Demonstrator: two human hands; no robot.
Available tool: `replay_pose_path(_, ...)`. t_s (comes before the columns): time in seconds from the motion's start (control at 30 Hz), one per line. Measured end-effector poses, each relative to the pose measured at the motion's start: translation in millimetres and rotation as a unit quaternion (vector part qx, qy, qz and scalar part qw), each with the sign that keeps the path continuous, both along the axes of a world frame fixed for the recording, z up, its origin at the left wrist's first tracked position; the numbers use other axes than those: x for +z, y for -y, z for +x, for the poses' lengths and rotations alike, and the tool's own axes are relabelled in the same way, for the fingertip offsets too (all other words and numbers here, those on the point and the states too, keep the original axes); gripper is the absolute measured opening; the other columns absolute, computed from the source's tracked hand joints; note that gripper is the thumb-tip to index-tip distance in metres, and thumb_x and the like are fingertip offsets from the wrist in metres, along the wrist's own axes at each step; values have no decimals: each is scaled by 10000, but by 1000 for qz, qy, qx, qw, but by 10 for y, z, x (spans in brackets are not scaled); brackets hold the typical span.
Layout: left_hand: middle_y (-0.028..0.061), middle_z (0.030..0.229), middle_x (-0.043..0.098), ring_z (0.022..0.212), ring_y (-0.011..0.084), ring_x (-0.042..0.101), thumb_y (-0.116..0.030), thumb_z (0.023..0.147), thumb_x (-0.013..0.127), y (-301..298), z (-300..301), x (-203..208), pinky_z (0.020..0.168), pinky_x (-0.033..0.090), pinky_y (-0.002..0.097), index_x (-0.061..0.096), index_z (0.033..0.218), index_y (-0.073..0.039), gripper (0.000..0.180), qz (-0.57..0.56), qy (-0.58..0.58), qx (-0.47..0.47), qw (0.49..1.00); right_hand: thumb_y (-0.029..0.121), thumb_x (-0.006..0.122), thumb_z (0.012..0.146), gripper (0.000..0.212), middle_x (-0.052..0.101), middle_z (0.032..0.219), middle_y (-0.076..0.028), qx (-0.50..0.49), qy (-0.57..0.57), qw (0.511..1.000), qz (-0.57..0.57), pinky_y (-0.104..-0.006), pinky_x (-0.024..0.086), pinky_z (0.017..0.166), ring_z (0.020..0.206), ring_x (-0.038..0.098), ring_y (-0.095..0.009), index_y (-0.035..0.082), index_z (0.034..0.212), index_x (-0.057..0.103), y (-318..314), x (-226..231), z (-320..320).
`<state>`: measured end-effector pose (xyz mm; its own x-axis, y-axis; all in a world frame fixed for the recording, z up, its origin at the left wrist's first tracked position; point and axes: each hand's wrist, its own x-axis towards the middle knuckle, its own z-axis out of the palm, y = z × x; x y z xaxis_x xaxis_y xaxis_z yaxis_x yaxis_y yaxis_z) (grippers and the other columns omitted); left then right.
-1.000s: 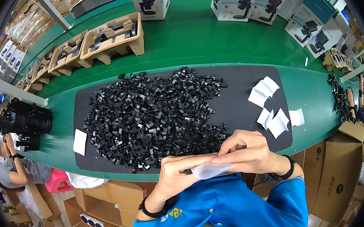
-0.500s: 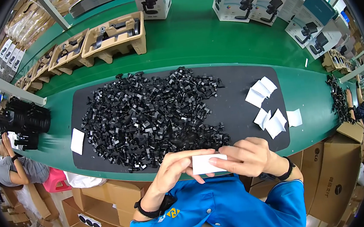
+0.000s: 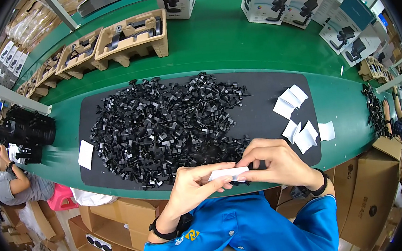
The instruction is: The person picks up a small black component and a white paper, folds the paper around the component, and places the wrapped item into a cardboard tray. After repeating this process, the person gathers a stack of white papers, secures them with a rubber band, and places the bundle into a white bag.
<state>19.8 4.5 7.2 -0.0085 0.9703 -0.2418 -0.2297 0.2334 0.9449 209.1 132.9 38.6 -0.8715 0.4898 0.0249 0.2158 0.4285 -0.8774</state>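
At the near edge of the black mat [image 3: 267, 115], a small folded piece of white paper [image 3: 228, 173] is held between both hands. My left hand [image 3: 193, 187] pinches its left end with thumb and fingers. On the right end, the thumb and fingers of my right hand [image 3: 277, 163] are closed. Just beyond the hands lies a large heap of small black plastic parts [image 3: 158, 124], too small to name. Several folded white papers [image 3: 287, 102] rest on the right of the mat, and another white sheet [image 3: 86, 154] lies at its left edge.
Moulded pulp trays [image 3: 129, 48] with black parts line the far left of the green bench. Printed product boxes [image 3: 276, 1] stand at the back. Bundled black items [image 3: 27, 131] sit at left. Cardboard boxes [image 3: 370, 197] stand below the bench. Co-workers are at both sides.
The paper has tilted from facing up to a narrow strip in my hands. My right hand has moved up slightly and changed its pinch; my left hand's grip has closed onto the paper.
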Motion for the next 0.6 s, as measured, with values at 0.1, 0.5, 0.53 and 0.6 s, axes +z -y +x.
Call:
replay_pose_path(0.1, 166, 894, 698, 786, 189, 695, 26, 833, 652, 15, -4, 45, 686, 587, 277, 644, 1109, 49, 277, -11, -15, -2, 1000, 137, 789, 724, 152, 666, 786, -32, 13, -41, 999, 29, -265, 436, 550, 668, 574, -143, 54, 838, 733, -13, -84, -13)
replay_pose_path(0.5, 74, 764, 720, 613, 147, 678, -148, 853, 634, -102, 57, -189, 559, 500, 238, 745, 848, -40, 154, 243, -252, 56, 935, 115, 793, 711, 81, 656, 711, -10, -4, -57, 993, 108, -275, 395, 561, 638, 529, -135, 86, 767, 743, 120, -73, 2)
replay_pose_path(0.53, 76, 756, 717, 613, 152, 680, -183, 898, 589, -103, 33, -192, 563, 503, 238, 744, 842, -40, 218, 236, -254, 34, 937, 113, 791, 714, 81, 654, 705, -13, -5, -66, 993, 100, -275, 391, 555, 632, 525, -133, 82, 773, 744, 125, -68, -4)
replay_pose_path(0.6, 88, 762, 716, 643, 152, 685, -241, 977, 473, -107, 41, -174, 590, 524, 247, 734, 855, -19, 363, 206, -225, 22, 952, 111, 789, 717, 82, 652, 698, -15, -2, -76, 993, 92, -275, 388, 549, 625, 520, -131, 78, 778, 745, 133, -63, -20)
